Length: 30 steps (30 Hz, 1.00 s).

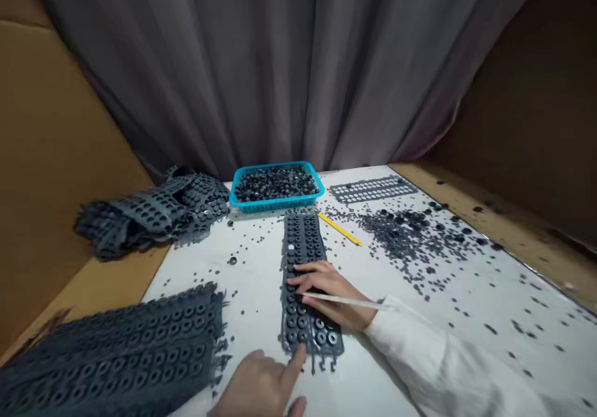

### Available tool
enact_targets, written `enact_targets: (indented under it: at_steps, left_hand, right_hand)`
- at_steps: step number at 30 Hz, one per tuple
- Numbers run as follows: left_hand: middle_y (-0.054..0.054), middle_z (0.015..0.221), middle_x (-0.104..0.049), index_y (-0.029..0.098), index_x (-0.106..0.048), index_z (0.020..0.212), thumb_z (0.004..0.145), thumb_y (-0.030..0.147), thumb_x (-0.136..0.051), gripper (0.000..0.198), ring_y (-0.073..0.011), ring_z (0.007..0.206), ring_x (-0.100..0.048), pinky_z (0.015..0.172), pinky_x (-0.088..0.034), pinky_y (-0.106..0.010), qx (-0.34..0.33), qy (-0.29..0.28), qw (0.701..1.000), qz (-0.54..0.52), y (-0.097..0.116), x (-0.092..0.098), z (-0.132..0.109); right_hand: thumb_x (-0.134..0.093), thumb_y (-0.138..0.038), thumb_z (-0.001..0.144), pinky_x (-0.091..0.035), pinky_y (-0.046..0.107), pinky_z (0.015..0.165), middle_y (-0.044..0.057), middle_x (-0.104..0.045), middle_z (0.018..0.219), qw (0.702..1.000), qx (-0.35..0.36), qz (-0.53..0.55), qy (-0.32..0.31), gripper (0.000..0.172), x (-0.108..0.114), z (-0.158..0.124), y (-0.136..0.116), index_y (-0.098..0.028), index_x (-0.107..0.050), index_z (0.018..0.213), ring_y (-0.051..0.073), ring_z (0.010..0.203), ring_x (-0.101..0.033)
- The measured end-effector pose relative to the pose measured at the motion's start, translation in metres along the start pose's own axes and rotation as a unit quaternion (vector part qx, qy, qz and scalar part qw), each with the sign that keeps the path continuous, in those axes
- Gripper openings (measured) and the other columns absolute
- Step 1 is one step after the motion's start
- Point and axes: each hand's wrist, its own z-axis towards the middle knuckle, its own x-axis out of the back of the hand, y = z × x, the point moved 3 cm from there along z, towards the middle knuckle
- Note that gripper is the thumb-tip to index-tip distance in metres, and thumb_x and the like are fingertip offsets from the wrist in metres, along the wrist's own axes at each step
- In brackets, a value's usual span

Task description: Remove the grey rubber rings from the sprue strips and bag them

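A dark grey rubber sheet (304,233) with rows of moulded rings lies lengthwise in front of me on the white table. My right hand (334,285) rests over its middle, fingertips down on the rings, with a thin pale stick (349,300) held between thumb and fingers. The stick's tip is hidden at the fingertips. At the sheet's near edge, my left hand (261,381) presses an outstretched index finger on a ring; its thumb is apart and it holds nothing. One white spot (291,247) shows in the sheet's left rows.
Stacked ring sheets (116,348) lie at near left, crumpled punched sheets (153,211) behind them. A blue basket (276,204) of small dark parts stands at the back. A yellow strip (340,229), a punched-out sheet (373,188) and scattered dark bits (405,233) lie to the right.
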Motion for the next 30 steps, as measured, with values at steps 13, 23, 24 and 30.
enact_targets:
  at_steps: [13, 23, 24, 30]
  left_hand:
    - [0.008, 0.048, -0.059, 0.008, -0.044, 0.113, 0.061, 0.027, -0.058, 0.057, -0.0135, 0.035, -0.052, 0.038, -0.036, -0.029, -0.007, 0.047, 0.999, 0.027, 0.001, 0.001, 0.002]
    - [0.007, 0.049, -0.06, 0.009, -0.046, 0.113, 0.064, 0.028, -0.058, 0.054, -0.0132, 0.036, -0.053, 0.04, -0.036, -0.029, -0.003, 0.037, 0.999, 0.021, 0.001, 0.001, 0.002]
    - [0.007, 0.049, -0.06, 0.009, -0.046, 0.113, 0.065, 0.028, -0.058, 0.053, -0.0132, 0.036, -0.053, 0.04, -0.036, -0.029, -0.002, 0.035, 0.999, 0.019, 0.001, 0.001, 0.002]
    - [0.007, 0.05, -0.06, 0.008, -0.047, 0.113, 0.066, 0.029, -0.059, 0.053, -0.0131, 0.036, -0.052, 0.038, -0.033, -0.029, -0.005, 0.026, 1.0, 0.008, 0.0, 0.001, 0.002]
  right_hand:
    - [-0.047, -0.023, 0.09, -0.039, 0.039, 0.084, 0.004, -0.067, 0.111, 0.988, 0.008, -0.137, 0.067, 0.014, 0.005, 0.003, 0.009, -0.021, -0.06, 0.095, 0.021, 0.103, -0.056]
    - [-0.05, -0.028, 0.088, -0.038, 0.04, 0.095, 0.004, -0.064, 0.114, 0.999, -0.042, 0.012, 0.029, 0.013, 0.003, 0.002, 0.003, -0.023, -0.059, 0.096, 0.02, 0.114, -0.048]
    - [-0.05, -0.028, 0.088, -0.037, 0.041, 0.096, 0.004, -0.064, 0.115, 0.999, -0.039, 0.015, 0.021, 0.013, 0.003, 0.003, 0.002, -0.023, -0.059, 0.096, 0.02, 0.115, -0.047]
    - [-0.05, -0.027, 0.088, -0.037, 0.041, 0.096, 0.004, -0.064, 0.115, 0.998, -0.06, 0.014, 0.021, 0.012, 0.003, 0.004, 0.005, -0.023, -0.059, 0.095, 0.02, 0.116, -0.046]
